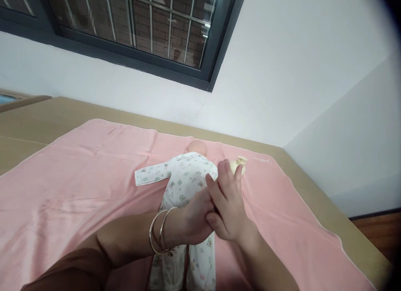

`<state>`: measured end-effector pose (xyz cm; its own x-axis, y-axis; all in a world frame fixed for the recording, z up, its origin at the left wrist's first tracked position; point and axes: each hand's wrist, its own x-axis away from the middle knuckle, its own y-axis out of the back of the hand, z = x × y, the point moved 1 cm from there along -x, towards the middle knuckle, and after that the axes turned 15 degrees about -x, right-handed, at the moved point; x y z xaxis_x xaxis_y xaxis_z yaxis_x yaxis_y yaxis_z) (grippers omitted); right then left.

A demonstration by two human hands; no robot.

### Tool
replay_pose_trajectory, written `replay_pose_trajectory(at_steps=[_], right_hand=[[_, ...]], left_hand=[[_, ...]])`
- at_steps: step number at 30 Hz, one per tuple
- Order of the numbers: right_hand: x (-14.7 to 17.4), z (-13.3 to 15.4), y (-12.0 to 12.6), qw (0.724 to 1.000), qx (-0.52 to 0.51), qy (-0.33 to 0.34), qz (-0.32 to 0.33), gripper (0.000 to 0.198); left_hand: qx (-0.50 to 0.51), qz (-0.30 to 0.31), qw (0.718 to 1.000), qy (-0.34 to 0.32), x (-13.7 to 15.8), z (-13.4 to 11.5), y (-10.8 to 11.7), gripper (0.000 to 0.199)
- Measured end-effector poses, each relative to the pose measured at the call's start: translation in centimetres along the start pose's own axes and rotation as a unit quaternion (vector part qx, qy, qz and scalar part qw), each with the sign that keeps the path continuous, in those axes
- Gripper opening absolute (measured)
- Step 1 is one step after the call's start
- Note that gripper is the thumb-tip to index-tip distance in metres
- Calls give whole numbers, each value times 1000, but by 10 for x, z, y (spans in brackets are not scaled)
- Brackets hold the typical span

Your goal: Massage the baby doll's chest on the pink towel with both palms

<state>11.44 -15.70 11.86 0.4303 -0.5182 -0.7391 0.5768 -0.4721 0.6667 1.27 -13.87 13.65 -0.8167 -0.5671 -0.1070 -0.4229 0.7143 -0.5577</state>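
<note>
My left hand [197,218], with two thin bangles at the wrist, presses against my right hand [230,207] over the pink blanket. The right hand's fingers are stretched out and spread, its back towards me; it covers most of the left hand's fingers. Nothing shows between the palms. Under and behind both hands lies a baby doll in a white patterned romper [184,178], its bald head [197,147] at the far end. One sleeve reaches out flat to the left; the other is largely hidden. Just beyond my right fingertips is a cream pump bottle [241,160], partly covered.
The pink blanket [103,170] is spread, with creases, over a tan padded surface [313,178]. A white wall [266,74] rises behind and at the right. Above is a dark-framed window [206,76] with bars. A wooden edge [28,102] shows at far left.
</note>
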Motion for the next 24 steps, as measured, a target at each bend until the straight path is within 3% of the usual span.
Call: replay_pose_trajectory(at_steps=[4, 8, 15, 19, 24], right_hand=[[-2, -9, -2, 999, 18, -33, -9, 65], [2, -2, -14, 999, 6, -45, -1, 74], [12, 39, -26, 997, -29, 1, 70, 113], [12, 53, -12, 991, -39, 60, 110, 104], [13, 47, -5, 992, -49, 59, 104, 88]], left_hand=[[32, 31, 997, 62, 2, -23, 3, 45], [72, 67, 989, 110, 5, -35, 16, 59], [72, 10, 993, 89, 7, -52, 28, 62], [63, 34, 994, 81, 11, -50, 21, 66], [43, 14, 998, 36, 9, -37, 15, 64]])
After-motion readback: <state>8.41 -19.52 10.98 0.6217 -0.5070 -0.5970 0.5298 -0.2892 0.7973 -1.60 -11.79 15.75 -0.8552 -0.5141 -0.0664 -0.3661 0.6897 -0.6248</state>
